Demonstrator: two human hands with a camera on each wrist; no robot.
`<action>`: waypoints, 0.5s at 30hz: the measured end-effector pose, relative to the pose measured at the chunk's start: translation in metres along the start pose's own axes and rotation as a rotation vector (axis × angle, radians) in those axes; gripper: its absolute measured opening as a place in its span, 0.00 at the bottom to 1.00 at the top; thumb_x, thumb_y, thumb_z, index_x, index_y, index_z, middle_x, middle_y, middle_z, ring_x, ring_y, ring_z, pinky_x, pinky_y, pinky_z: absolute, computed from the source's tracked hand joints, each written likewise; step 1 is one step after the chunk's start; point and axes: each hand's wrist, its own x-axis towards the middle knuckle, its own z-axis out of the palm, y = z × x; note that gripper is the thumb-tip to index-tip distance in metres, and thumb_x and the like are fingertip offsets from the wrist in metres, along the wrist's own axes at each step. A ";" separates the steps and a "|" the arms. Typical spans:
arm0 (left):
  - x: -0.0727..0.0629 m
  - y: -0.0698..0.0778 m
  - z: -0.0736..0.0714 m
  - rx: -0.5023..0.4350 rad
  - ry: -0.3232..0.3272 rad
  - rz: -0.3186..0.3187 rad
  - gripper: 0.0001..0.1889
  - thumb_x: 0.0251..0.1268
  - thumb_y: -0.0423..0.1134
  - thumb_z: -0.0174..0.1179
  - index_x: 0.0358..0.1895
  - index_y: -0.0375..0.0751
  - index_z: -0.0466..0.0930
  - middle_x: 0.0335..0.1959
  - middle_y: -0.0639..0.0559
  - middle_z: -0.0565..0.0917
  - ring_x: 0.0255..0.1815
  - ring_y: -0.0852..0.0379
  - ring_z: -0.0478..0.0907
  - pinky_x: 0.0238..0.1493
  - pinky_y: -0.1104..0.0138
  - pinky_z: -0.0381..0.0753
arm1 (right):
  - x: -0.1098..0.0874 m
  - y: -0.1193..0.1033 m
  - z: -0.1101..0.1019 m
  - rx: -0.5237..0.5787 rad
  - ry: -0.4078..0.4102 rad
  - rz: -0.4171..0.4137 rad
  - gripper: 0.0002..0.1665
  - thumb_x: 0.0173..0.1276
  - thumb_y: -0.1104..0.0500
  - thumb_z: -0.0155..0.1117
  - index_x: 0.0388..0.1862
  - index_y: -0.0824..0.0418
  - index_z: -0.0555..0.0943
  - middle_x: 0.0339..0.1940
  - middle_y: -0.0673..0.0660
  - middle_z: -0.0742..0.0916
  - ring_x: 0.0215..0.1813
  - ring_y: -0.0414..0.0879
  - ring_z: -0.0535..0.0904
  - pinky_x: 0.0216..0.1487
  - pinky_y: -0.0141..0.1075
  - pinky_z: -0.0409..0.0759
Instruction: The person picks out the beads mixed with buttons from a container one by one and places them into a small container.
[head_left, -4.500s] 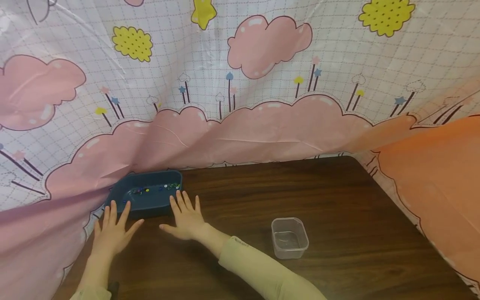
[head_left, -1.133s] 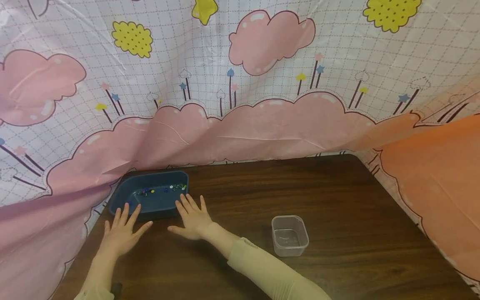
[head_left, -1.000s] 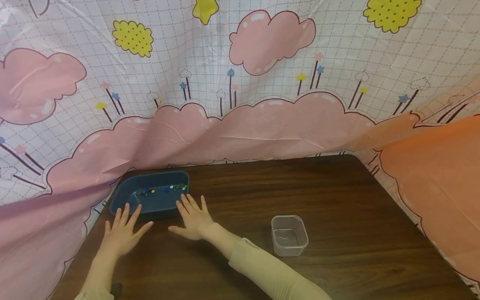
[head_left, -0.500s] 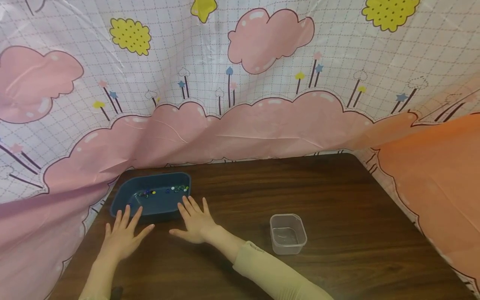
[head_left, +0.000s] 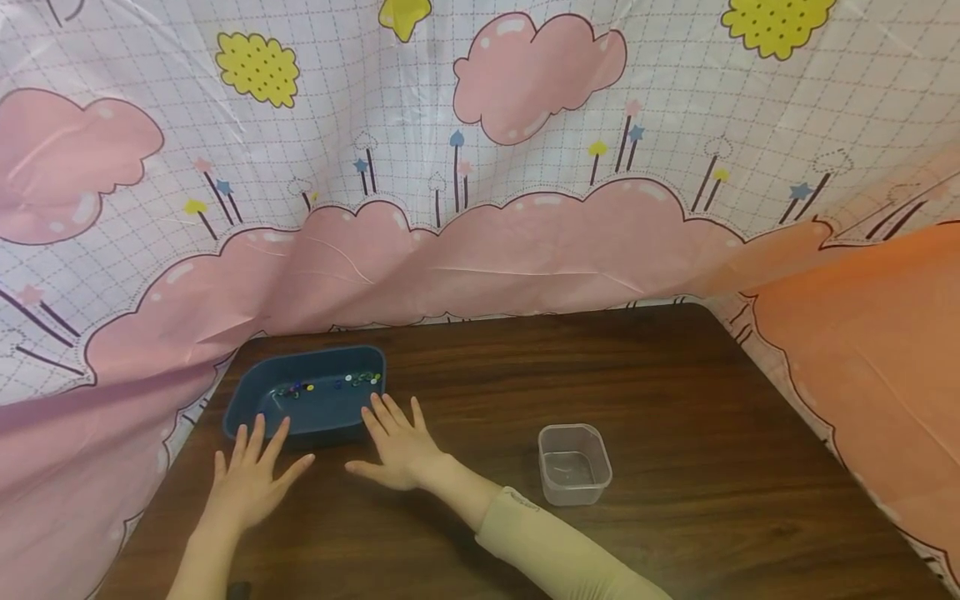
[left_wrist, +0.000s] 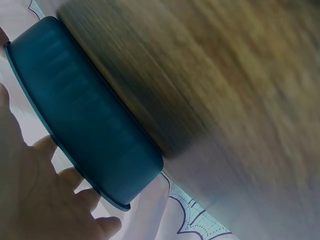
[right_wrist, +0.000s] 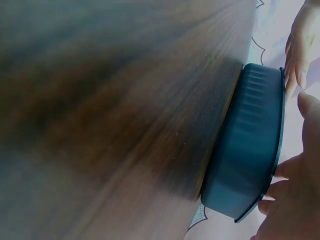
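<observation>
A dark blue tub (head_left: pixel 322 408) sits on the brown counter (head_left: pixel 675 400), left of the middle of the frame. Little shiny bits (head_left: pixel 294 390) lie inside it, in two bunches and a few alone. Some are green, blue, white and yellow.

The left hand (head_left: pixel 251 487), low on the left of the frame, has its fingers spread wide, with the tips at the tub's near rim. The right hand (head_left: pixel 401 454), near the tub's right corner, is spread too, thumb pointing left. It is hard to tell if the fingertips touch the tub.

A small clear box (head_left: pixel 573 493) stands well apart, right of the middle. A light sleeve (head_left: pixel 555 537) covers the right arm. Behind hangs a sheet (head_left: pixel 525 250) with pink clouds and yellow shapes.
</observation>
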 end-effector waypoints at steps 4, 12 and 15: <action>-0.002 0.003 0.001 -0.006 0.001 0.008 0.44 0.71 0.68 0.42 0.79 0.43 0.44 0.76 0.26 0.37 0.74 0.23 0.33 0.61 0.25 0.25 | -0.005 0.000 -0.001 0.010 0.001 -0.002 0.53 0.69 0.23 0.35 0.80 0.57 0.49 0.81 0.58 0.49 0.81 0.51 0.41 0.76 0.60 0.40; -0.009 0.007 0.004 -0.007 0.008 0.016 0.44 0.71 0.67 0.43 0.79 0.43 0.44 0.76 0.27 0.38 0.74 0.23 0.32 0.61 0.25 0.25 | -0.014 -0.001 -0.004 0.020 -0.018 -0.009 0.53 0.70 0.24 0.36 0.80 0.58 0.49 0.81 0.59 0.48 0.81 0.52 0.41 0.76 0.60 0.36; -0.011 0.010 0.004 -0.003 0.004 0.015 0.44 0.71 0.67 0.43 0.79 0.44 0.44 0.76 0.27 0.39 0.74 0.23 0.33 0.61 0.25 0.26 | -0.017 -0.001 -0.005 0.011 -0.016 -0.006 0.53 0.70 0.24 0.37 0.80 0.57 0.50 0.81 0.58 0.48 0.81 0.51 0.41 0.77 0.59 0.37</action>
